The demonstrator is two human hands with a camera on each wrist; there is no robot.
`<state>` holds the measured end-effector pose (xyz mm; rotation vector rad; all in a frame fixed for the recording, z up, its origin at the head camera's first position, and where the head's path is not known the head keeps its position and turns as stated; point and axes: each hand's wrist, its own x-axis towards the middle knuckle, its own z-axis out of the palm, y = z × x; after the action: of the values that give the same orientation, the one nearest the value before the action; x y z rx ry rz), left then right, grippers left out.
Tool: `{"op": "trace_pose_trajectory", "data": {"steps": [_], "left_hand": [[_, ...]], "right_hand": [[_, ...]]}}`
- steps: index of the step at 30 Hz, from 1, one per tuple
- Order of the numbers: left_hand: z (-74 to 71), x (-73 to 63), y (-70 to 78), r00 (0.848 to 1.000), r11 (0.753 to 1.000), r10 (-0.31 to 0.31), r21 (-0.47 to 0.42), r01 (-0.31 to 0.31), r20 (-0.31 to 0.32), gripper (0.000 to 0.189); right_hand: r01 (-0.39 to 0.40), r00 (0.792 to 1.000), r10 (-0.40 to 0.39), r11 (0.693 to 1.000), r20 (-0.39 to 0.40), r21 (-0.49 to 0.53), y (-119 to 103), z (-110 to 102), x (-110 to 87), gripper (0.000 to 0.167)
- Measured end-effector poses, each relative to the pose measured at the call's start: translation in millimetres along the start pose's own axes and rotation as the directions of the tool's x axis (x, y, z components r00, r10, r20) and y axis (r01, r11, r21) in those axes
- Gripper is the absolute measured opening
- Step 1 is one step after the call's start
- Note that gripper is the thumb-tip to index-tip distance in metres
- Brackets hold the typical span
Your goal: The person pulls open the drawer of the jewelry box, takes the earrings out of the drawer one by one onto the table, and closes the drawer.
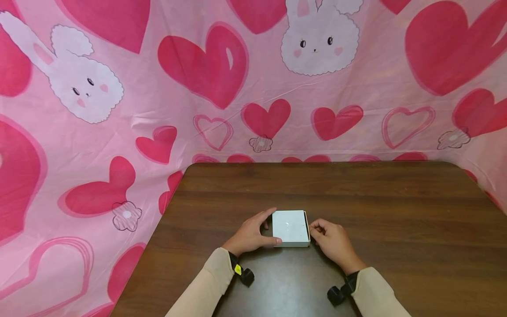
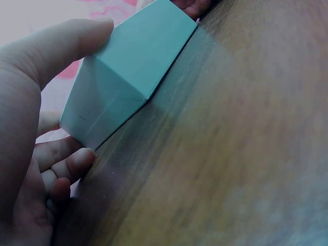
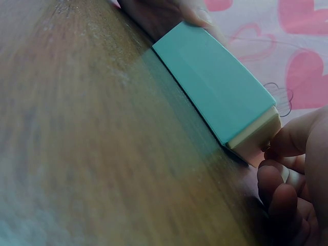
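Box: a flat box (image 1: 289, 226) with a pale top and blue-green sides is lying on the brown wooden table (image 1: 356, 189).
Inner part: a cream inner part (image 3: 254, 136) is poking out a little from the box's right end.
Left hand: this hand (image 1: 251, 233) is holding the box's left end, half open around it. The thumb is resting by the near top edge, and a finger is reaching the far left corner.
Right hand: this hand (image 1: 334, 242) is curling its fingers, nearly closed, at the box's right end. Thumb and finger are pinching the inner part there.
Wrists: black gadgets (image 1: 336, 296) are sitting nearer the person than the box.
Cloth: pink cloth (image 1: 269, 83) with red hearts and white bunnies is hanging behind the box.
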<state>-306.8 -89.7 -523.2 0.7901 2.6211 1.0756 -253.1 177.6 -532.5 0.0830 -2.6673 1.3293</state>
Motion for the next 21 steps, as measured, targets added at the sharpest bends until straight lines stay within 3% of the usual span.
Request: {"op": "trace_pose_trajectory", "data": {"steps": [21], "left_hand": [[0.5, 1.3, -1.0, 1.0, 1.0, 0.002, -0.002, -0.002, -0.004, 0.094]], "right_hand": [[0.006, 1.0, -0.006, 1.0, -0.005, -0.009, 1.4, 0.5, 0.7, 0.007]]}}
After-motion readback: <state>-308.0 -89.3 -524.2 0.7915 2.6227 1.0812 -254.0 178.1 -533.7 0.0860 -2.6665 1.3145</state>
